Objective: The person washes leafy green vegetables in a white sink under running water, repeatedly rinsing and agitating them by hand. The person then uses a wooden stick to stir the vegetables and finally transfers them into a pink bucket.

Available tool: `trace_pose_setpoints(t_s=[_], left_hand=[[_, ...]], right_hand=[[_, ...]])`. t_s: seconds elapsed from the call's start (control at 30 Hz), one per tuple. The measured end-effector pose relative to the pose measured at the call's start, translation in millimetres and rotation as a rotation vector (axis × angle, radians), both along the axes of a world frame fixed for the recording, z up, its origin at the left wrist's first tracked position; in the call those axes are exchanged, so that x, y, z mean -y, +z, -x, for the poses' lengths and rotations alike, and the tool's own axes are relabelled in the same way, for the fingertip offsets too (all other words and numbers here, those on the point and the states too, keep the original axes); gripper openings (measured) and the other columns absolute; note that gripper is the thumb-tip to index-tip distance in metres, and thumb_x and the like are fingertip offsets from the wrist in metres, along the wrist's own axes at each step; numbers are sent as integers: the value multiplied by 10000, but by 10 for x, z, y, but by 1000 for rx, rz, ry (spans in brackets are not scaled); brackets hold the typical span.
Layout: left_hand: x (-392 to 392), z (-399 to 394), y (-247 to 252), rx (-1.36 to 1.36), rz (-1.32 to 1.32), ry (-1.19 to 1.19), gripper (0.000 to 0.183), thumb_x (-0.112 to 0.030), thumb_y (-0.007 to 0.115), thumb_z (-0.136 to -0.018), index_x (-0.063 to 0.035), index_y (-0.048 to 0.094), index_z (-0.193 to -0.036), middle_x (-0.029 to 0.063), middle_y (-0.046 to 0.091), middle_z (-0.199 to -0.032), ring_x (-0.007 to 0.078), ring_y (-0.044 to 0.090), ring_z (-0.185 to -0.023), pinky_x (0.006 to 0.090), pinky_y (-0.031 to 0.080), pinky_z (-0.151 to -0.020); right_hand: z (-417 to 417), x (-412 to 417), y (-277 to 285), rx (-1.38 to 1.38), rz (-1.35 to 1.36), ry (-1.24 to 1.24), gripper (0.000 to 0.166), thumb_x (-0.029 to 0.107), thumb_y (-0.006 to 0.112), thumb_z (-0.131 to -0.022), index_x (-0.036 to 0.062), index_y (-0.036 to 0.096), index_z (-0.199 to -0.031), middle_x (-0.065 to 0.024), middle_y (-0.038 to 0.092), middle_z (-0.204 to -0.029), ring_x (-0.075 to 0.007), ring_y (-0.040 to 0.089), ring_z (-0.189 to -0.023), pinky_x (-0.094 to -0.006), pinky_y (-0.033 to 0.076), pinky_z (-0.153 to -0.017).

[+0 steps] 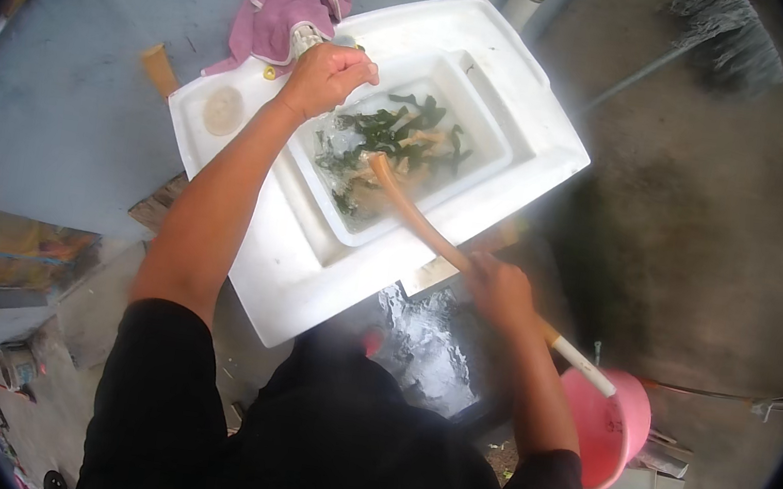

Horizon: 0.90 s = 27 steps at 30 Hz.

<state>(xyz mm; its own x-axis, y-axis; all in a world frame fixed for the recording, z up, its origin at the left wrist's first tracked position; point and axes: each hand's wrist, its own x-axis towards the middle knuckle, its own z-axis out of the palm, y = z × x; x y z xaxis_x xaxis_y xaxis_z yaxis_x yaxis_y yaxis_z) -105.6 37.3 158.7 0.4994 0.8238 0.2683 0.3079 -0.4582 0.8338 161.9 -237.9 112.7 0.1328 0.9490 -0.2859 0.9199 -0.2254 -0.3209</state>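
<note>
My right hand (501,291) grips a tan, bent hose (417,218). One end of the hose reaches over the water in a white plastic tub (494,158), set in the bowl of a white sink (549,128). Past my hand, it runs into a white pipe (585,367) above a pink bucket (638,418). Dark green leafy strips (380,129) and tan pieces (423,138) lie in the bubbling water. My left hand (331,79), fingers curled, hovers at the sink's back edge by a tap (307,38), and whether it grips anything is hidden.
A purple towel (277,14) drapes by the tap. A round, pale soap-like disc (223,111) lies on the sink's left corner. Below the sink's front edge is a shiny wet patch (429,352). A mop (731,44) lies at upper right, and a can (17,366) stands lower left.
</note>
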Motion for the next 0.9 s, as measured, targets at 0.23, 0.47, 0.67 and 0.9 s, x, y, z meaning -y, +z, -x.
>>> trace_pose_setpoints(t_s=[0.23,0.47,0.67,0.9], left_hand=[[175,155,-115,507,-22,256,296,-160,609,-849,-65,603,-1129,37,634,-882,78,579,-807,253,452,-680],[1002,40,-907,415,912,417,673,-198,731,-770,-46,385,-1327,106,568,-1086,165,586,-923,279,499,-770],[840,-141,-972,497,846,373,351,-255,678,-820,-22,517,-1027,67,614,-871,145,592,-747,289,478,-689],[727,-55,-1083,407,619,355,290,-230,640,-844,-10,527,-996,91,619,-811,187,600,-737,324,474,-699]], right_hand=[[385,-237,-6,-40,13,-56,240,195,590,-836,148,655,-1062,-148,663,-919,-331,633,-870,-442,497,-763],[648,-365,-116,-56,-76,-55,251,185,661,-786,119,671,-1028,-156,651,-928,-337,632,-847,-434,499,-760],[884,-418,-8,-194,-38,-111,287,164,695,-767,92,667,-1044,-152,645,-933,-321,631,-804,-401,508,-732],[1044,-396,-92,-381,-44,-161,336,83,695,-785,80,651,-1118,-133,646,-942,-250,643,-800,-348,512,-738]])
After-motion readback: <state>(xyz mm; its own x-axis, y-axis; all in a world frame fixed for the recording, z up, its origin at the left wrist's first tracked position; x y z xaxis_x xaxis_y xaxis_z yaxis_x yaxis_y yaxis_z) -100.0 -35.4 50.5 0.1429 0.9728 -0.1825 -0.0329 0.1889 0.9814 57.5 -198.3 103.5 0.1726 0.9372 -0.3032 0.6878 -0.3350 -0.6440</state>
